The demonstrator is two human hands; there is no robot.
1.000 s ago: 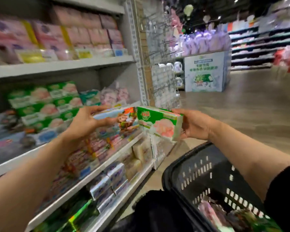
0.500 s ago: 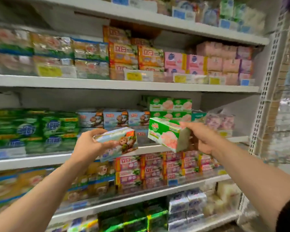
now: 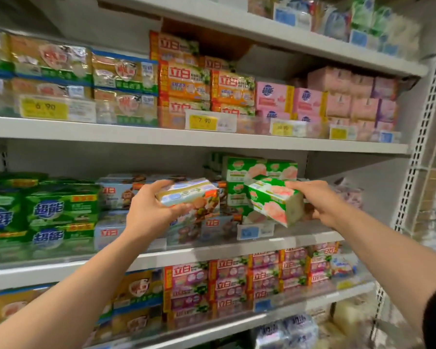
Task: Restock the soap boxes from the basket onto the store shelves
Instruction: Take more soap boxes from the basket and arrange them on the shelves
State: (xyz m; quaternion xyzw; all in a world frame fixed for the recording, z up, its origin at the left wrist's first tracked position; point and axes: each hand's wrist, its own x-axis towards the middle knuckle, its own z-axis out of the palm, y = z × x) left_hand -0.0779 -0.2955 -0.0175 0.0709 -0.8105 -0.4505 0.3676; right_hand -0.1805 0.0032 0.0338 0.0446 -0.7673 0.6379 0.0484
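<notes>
Holding two soap boxes mid-frame at the middle shelf (image 3: 300, 241): left hand (image 3: 149, 212) wrapped around a pale blue box (image 3: 186, 195), right hand (image 3: 320, 200) gripping a green box (image 3: 272, 200), tilted.

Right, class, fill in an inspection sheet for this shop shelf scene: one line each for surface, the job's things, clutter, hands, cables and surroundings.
Surface: middle shelf, a white board stocked with boxed soap along its length.
Job's things: pale blue soap box and green soap box, both held up in front of the middle shelf; matching green boxes are stacked behind.
Clutter: yellow price tags on the upper shelf edge; nothing loose seen.
Hands: left hand grips the pale blue soap box; right hand grips the green soap box by its end.
Cables: nothing seen.
Surroundings: perforated shelf upright at the right; the basket is out of view.
</notes>
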